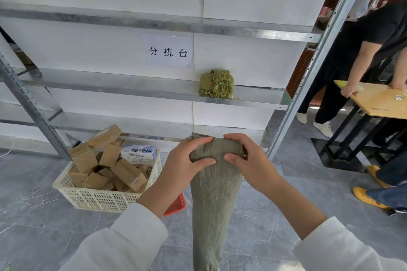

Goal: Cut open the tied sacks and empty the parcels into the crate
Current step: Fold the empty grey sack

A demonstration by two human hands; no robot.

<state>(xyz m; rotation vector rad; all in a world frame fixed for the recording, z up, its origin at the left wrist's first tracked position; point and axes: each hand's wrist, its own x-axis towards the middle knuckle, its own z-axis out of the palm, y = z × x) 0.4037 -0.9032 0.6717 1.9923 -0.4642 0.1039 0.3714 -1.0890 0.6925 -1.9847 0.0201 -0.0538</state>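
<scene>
A flat, grey-green woven sack (212, 200) hangs down in front of me, folded over at its top. My left hand (187, 160) grips the top fold from the left and my right hand (246, 158) grips it from the right, thumbs on the near face. To the left on the floor stands a cream lattice crate (97, 199) heaped with brown cardboard parcels (123, 171) and a white and blue box (139, 154). A bunched green sack (217, 83) with frayed threads lies on the metal shelf above.
A red basket (177, 203) peeks out behind my left forearm. Metal shelving (141, 86) with a paper sign lines the wall ahead. A person in black (356, 55) leans on a wooden table (374, 99) at the right; another person's yellow shoes (365, 198) are on the grey tiled floor.
</scene>
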